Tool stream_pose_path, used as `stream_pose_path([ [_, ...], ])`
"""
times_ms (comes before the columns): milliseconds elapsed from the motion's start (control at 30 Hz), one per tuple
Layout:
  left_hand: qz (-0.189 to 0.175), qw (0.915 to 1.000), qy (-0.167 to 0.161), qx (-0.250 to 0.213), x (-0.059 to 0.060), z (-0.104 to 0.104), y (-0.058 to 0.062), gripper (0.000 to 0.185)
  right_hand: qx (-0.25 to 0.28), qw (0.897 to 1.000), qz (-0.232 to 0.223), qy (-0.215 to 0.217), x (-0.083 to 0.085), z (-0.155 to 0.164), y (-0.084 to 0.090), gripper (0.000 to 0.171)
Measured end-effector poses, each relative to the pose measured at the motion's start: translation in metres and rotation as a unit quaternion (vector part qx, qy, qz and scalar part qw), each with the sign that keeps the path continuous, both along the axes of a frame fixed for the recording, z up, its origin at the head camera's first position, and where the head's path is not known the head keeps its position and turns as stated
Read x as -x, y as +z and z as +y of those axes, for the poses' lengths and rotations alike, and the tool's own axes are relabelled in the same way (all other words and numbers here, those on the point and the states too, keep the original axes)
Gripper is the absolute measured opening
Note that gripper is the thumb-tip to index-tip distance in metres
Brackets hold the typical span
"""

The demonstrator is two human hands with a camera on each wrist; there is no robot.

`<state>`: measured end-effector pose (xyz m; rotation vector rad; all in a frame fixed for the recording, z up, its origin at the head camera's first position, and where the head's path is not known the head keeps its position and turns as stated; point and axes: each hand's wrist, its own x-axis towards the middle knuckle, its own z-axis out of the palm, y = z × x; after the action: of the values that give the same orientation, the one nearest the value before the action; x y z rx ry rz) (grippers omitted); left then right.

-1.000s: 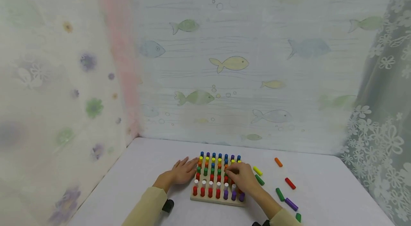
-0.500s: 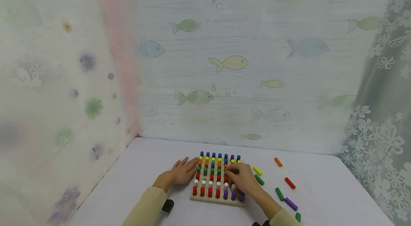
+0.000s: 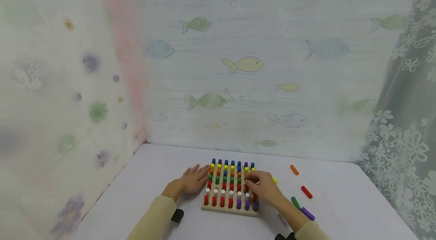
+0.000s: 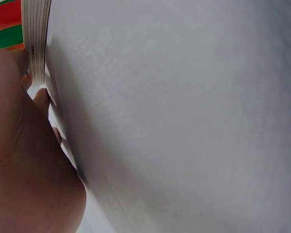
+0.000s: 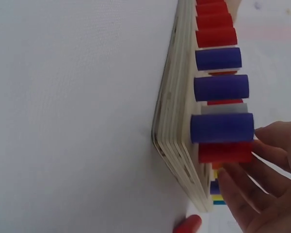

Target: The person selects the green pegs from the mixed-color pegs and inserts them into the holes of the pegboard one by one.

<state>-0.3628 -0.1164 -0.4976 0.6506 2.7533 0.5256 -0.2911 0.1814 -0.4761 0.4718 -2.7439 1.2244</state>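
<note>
A wooden peg board (image 3: 227,209) full of upright coloured pegs lies on the white table (image 3: 153,179). My left hand (image 3: 190,181) lies flat on the table, its straight fingers against the board's left edge (image 4: 36,43). My right hand (image 3: 263,187) hovers over the board's right side. Its fingers (image 5: 269,143) are loosely bent beside a red peg (image 5: 225,151) in the right-hand column, and nothing shows between them. Three purple pegs (image 5: 218,87) stand along the board's near right edge.
Loose pegs lie to the right of the board: orange (image 3: 294,170), red (image 3: 306,192), green (image 3: 295,203), purple (image 3: 307,213), and a yellow one (image 3: 274,180) mostly behind my right hand. Fish-print and floral curtains close in the back and sides.
My right hand has shifted a little to the right, from the middle pegs toward the right column, and now covers more of the yellow and green loose pegs. My left hand has stayed put.
</note>
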Motion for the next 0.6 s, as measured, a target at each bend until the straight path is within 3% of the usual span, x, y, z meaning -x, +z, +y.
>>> stream_pose_path([
  [167,0.003,1.0,-0.001,0.002,0.0,0.0,0.001,0.058,-0.007,1.0,0.002,0.002,-0.007,0.013,0.007,0.013],
  [600,0.006,1.0,-0.001,-0.001,0.0,0.0,-0.001,0.058,-0.04,0.998,-0.005,-0.048,-0.019,0.045,0.012,0.015],
])
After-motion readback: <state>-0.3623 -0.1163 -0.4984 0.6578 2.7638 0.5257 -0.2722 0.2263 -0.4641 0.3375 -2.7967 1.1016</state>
